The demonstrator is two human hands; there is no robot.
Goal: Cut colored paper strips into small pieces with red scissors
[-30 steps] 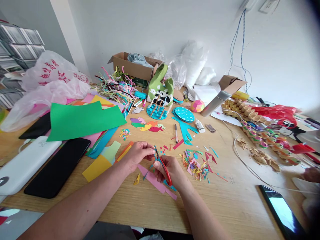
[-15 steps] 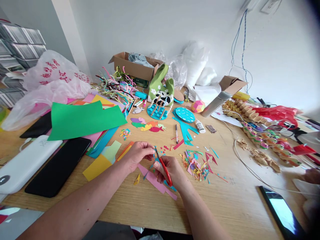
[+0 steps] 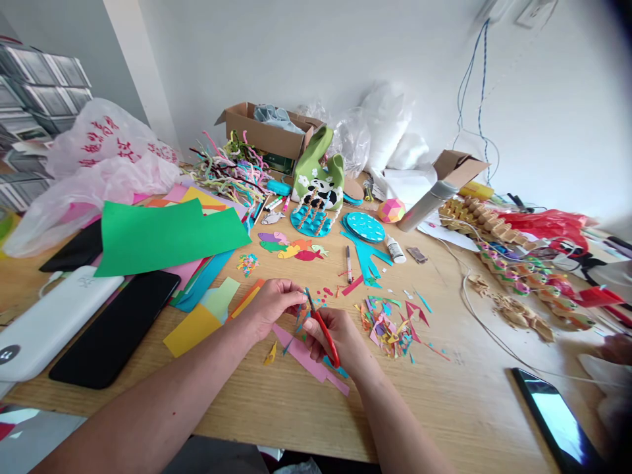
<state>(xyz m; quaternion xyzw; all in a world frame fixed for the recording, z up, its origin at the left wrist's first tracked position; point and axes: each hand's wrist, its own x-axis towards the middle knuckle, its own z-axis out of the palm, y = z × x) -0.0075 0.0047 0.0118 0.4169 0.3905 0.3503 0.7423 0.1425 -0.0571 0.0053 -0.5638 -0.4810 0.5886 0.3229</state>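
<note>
My right hand (image 3: 340, 332) is closed around the red handles of a pair of scissors (image 3: 326, 337), whose dark blades point up and away to the left. Close to the blade tips, my left hand (image 3: 276, 304) pinches a tiny piece of blue paper, mostly hidden by the fingers. Under and between the hands lie pink paper strips (image 3: 306, 359) and a yellow scrap (image 3: 270, 353). Just beyond the blades are small red paper dots (image 3: 324, 292). Colourful paper fish (image 3: 296, 249) lie farther back, beside a little heap of confetti (image 3: 247, 264).
Green paper (image 3: 168, 237) covers other coloured sheets at left, near a white power bank (image 3: 59, 322) and a black phone (image 3: 116, 329). Paper scraps (image 3: 390, 326) lie right of my hand. Behind stand a green panda bag (image 3: 318, 178) and a cardboard box (image 3: 261, 128). A lit phone (image 3: 555, 415) lies right.
Both hands and the scissors stay in nearly the same place. Slightly less blue shows between the hands.
</note>
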